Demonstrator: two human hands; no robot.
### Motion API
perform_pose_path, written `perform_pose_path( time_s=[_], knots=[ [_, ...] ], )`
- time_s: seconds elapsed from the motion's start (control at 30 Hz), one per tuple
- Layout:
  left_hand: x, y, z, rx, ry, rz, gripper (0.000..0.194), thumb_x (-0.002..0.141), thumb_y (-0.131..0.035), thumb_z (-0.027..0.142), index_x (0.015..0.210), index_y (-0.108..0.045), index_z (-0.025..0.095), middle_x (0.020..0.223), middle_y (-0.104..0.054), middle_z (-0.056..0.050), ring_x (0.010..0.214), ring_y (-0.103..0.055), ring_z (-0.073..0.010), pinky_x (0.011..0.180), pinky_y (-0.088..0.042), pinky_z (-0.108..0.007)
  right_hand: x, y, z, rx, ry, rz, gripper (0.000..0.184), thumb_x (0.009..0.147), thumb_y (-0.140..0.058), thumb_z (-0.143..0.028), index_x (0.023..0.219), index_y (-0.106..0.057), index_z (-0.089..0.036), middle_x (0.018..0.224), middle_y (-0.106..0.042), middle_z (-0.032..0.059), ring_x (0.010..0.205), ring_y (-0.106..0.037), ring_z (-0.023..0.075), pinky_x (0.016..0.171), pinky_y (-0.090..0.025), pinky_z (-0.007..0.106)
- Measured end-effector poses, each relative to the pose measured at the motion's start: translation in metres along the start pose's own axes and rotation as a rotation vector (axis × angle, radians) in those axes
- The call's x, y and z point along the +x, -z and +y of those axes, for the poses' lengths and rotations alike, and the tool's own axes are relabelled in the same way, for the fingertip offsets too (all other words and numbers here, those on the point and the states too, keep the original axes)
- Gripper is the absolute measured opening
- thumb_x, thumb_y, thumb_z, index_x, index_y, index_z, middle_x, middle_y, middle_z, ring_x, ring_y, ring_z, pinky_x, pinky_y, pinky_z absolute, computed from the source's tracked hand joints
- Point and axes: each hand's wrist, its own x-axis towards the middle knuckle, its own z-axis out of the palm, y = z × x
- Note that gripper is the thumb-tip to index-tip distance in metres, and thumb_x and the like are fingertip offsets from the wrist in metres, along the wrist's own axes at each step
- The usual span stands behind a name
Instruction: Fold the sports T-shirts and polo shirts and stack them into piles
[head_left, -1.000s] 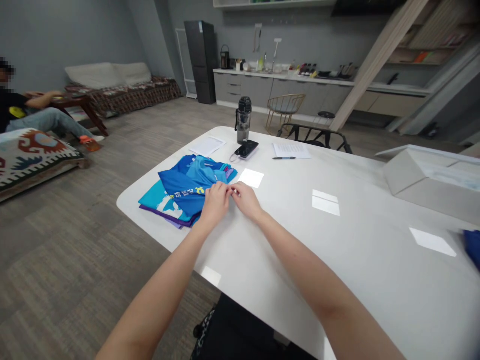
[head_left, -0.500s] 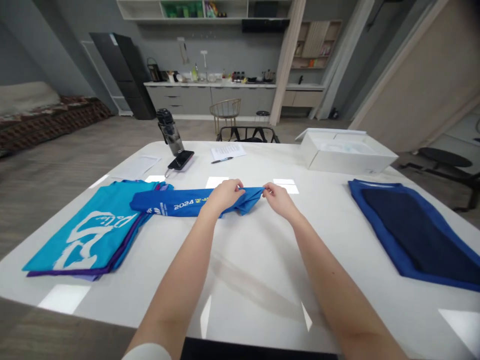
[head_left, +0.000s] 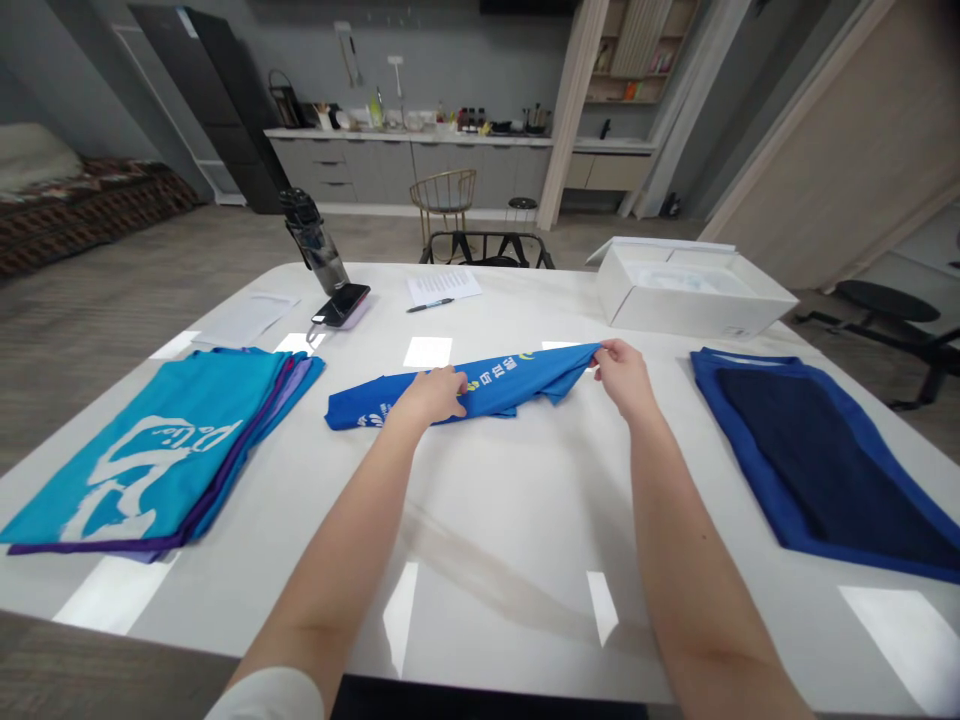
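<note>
Far L: folded clothes stack, apart from blue shirt. Shirt's mid-table, in a long narrow strip; prob. light, soft, floppy, not fragile, may slide on glossy white table. L hand curled over its middle; firm grip or just resting, can't tell. R hand pinches R end; ends/edges prob. best hold. Far R: dark blue clothes, untouched.

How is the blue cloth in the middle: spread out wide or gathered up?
Gathered up: the blue cloth makes a long, narrow strip, with the left hand on it and the right hand pinching one end.
</note>
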Motion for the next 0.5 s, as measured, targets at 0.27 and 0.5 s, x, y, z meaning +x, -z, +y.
perform_pose_path(
  time_s=[0.27,0.5],
  knots=[
    [0.008,-0.021,-0.003,0.008,-0.013,-0.02,0.032,0.066,-0.08,0.029,0.096,-0.07,0.024,0.116,-0.063,-0.011,0.114,-0.058,-0.0352,0.1,-0.043,-0.049,0.016,0.038,0.057,-0.347,-0.159,0.407,0.027,0.081,-0.051,-0.027,0.097,-0.07,-0.016,0.085,-0.068,0.0155,0.085,-0.063,0.0304,0.081,-0.051,0.043],
    [0.01,-0.011,-0.02,-0.533,-0.111,0.175,0.011,0.088,-0.057,0.034,0.089,-0.059,0.023,0.084,-0.065,-0.002,0.08,-0.06,-0.0197,0.076,-0.047,-0.032,-0.001,0.02,0.029,-0.51,0.075,0.167,0.041,0.075,-0.056,-0.017,0.114,-0.067,-0.02,0.112,-0.06,0.0126,0.094,-0.06,0.0255,0.086,-0.049,0.038]
  ],
)
